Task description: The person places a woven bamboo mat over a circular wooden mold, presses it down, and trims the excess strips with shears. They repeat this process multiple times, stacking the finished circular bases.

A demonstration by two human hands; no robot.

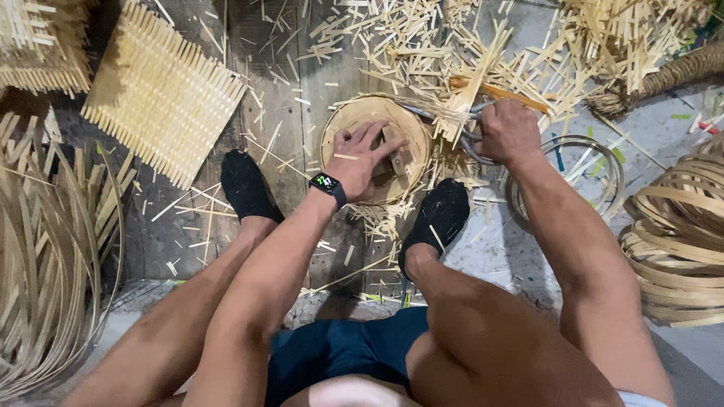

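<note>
Your round woven bamboo disc (375, 120) lies flat on the floor between your two black-socked feet (245, 185), with a small wooden block (397, 154) resting on top of it. It looks light and fairly stiff across the weave, yet the loose strip ends (452, 113) sticking out at its right edge are thin and springy — they would likely split or snap if bent hard. Pressing down on the flat middle, as you do, seems the safest way to pin it; the rim is the firmest place to grasp.

Your left hand (360, 162), with a dark watch (328, 186) at the wrist, lies on the disc with fingers spread and only lightly curled — the fingertips (369, 136) touch the block, pressing rather than gripping.

Your right hand (509, 132) is closed in a fist around the handles of a pair of metal shears (467, 120), whose blades point left into the strip ends at the disc's edge. How far the blades stand apart I cannot tell.

Offcuts (392, 41) litter the floor beyond, a square woven mat (162, 94) lies to the upper left, and coils of bamboo strip (679, 234) sit at the right.
</note>
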